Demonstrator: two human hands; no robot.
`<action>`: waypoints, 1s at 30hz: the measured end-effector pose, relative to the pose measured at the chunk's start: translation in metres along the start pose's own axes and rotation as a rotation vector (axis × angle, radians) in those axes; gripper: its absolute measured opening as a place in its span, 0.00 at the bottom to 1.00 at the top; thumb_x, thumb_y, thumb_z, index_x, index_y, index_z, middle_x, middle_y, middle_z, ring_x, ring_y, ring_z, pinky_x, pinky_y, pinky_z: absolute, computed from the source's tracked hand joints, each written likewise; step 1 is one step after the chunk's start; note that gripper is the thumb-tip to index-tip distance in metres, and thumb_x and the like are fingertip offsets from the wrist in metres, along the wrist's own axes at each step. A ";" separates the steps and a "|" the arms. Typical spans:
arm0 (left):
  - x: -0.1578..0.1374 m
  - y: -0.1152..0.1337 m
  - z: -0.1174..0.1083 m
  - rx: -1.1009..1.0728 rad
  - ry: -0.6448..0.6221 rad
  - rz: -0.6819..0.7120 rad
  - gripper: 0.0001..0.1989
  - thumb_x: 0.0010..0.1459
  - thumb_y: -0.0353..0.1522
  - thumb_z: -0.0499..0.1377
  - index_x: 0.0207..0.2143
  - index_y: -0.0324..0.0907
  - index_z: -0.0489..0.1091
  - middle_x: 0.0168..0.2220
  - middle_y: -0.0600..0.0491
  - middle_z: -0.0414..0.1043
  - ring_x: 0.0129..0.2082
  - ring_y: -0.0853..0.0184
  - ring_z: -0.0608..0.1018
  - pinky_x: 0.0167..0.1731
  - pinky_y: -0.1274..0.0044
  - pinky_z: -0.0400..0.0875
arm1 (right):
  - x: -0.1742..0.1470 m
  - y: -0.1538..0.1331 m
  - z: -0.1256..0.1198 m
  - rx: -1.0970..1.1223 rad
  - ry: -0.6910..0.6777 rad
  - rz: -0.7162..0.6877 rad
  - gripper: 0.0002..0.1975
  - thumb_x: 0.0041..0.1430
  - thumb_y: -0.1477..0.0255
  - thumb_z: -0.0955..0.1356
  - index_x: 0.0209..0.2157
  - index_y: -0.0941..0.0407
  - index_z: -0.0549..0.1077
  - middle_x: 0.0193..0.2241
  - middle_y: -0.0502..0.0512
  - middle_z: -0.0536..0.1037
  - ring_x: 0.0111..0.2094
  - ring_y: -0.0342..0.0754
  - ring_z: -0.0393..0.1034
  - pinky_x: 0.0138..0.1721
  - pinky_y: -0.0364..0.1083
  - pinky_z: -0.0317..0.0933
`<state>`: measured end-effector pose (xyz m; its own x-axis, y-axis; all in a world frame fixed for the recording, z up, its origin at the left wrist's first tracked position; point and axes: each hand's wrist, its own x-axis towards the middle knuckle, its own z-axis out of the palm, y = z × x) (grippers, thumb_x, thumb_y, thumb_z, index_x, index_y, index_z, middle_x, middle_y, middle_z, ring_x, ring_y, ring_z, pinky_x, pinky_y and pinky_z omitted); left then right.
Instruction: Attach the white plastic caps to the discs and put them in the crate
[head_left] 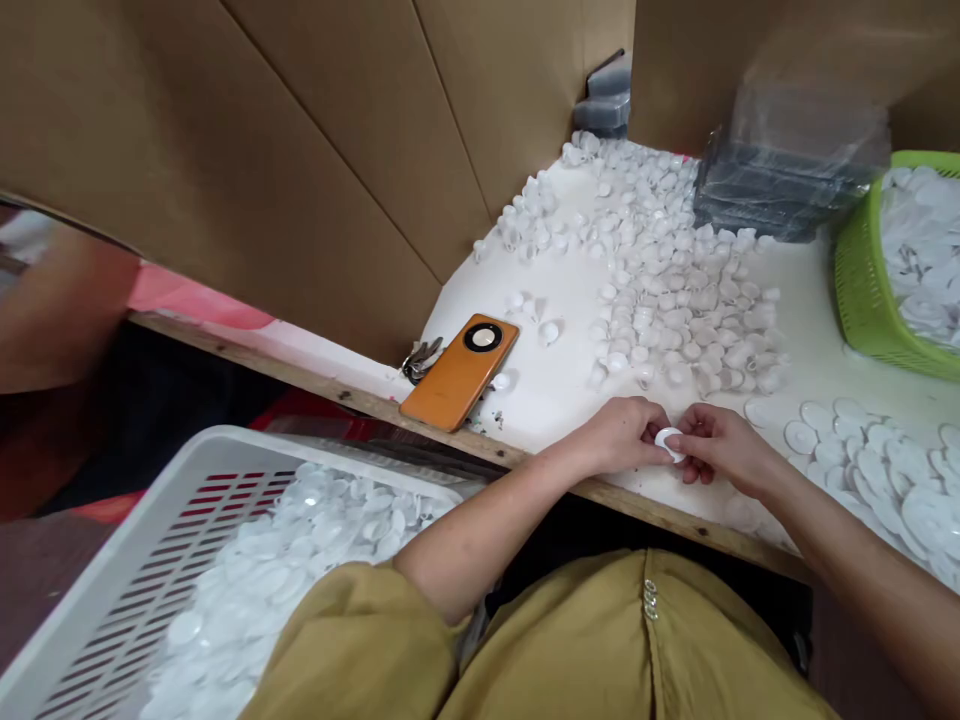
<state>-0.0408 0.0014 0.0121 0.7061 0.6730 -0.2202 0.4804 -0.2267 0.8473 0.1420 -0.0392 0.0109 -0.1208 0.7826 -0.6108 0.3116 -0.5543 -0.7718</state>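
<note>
Between my two hands, just above the table's front edge, is a small round white plastic piece. My left hand pinches it from the left, and my right hand grips it from the right with the thumb on its face. Beyond my hands lies a heap of small white cup-shaped pieces. Flat white discs overlap one another to the right of my right hand. How the pieces fit together is too small to make out.
An orange phone lies by the table edge beside keys. A white basket of white pieces stands at lower left. A green basket and plastic-wrapped dark stacks are at right. Cardboard walls the left; another person's arm shows beyond.
</note>
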 end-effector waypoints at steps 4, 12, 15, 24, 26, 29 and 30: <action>0.003 -0.003 -0.005 0.020 -0.065 0.071 0.14 0.46 0.36 0.67 0.34 0.39 0.72 0.30 0.56 0.70 0.29 0.71 0.72 0.29 0.81 0.62 | -0.003 0.002 0.002 0.068 -0.006 -0.026 0.19 0.46 0.58 0.73 0.28 0.56 0.64 0.16 0.50 0.74 0.18 0.44 0.71 0.17 0.39 0.59; 0.007 -0.002 0.002 0.180 -0.027 0.085 0.05 0.52 0.32 0.60 0.31 0.38 0.71 0.30 0.54 0.68 0.29 0.71 0.71 0.27 0.81 0.61 | -0.007 0.005 0.003 0.105 0.012 0.003 0.20 0.45 0.57 0.73 0.27 0.56 0.64 0.16 0.50 0.74 0.19 0.45 0.71 0.17 0.39 0.60; 0.007 -0.003 0.004 0.192 -0.028 0.094 0.06 0.50 0.29 0.59 0.33 0.39 0.71 0.32 0.54 0.69 0.29 0.71 0.71 0.27 0.81 0.61 | -0.008 0.006 0.001 0.108 0.010 0.022 0.20 0.44 0.57 0.73 0.26 0.56 0.64 0.16 0.49 0.73 0.18 0.45 0.71 0.16 0.39 0.59; 0.008 -0.003 0.005 0.225 -0.020 0.092 0.06 0.53 0.32 0.59 0.33 0.39 0.71 0.31 0.53 0.70 0.29 0.70 0.71 0.27 0.81 0.61 | -0.003 0.006 0.005 0.026 0.058 0.008 0.18 0.46 0.59 0.72 0.26 0.55 0.63 0.16 0.48 0.72 0.16 0.44 0.69 0.13 0.38 0.55; 0.008 -0.002 0.004 0.230 -0.021 0.090 0.06 0.54 0.32 0.59 0.32 0.39 0.71 0.31 0.53 0.70 0.29 0.70 0.71 0.27 0.80 0.62 | -0.002 0.006 0.005 0.011 0.042 -0.004 0.17 0.47 0.60 0.72 0.26 0.55 0.63 0.15 0.47 0.72 0.16 0.43 0.69 0.14 0.38 0.56; 0.006 -0.001 0.000 0.215 -0.038 0.093 0.04 0.53 0.31 0.59 0.31 0.38 0.71 0.31 0.54 0.70 0.30 0.70 0.72 0.28 0.80 0.63 | -0.002 0.005 0.004 0.003 0.038 0.003 0.17 0.47 0.60 0.71 0.26 0.55 0.62 0.16 0.48 0.73 0.16 0.44 0.69 0.14 0.38 0.56; 0.005 -0.001 -0.001 0.196 -0.052 0.099 0.05 0.52 0.31 0.60 0.32 0.38 0.71 0.31 0.54 0.70 0.30 0.70 0.72 0.28 0.80 0.63 | -0.002 0.004 0.004 -0.004 0.045 0.016 0.17 0.47 0.60 0.72 0.26 0.55 0.62 0.16 0.48 0.73 0.16 0.44 0.69 0.14 0.38 0.56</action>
<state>-0.0386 0.0057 0.0113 0.7786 0.6042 -0.1697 0.4957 -0.4262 0.7567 0.1402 -0.0444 0.0084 -0.0728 0.7857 -0.6143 0.3172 -0.5657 -0.7611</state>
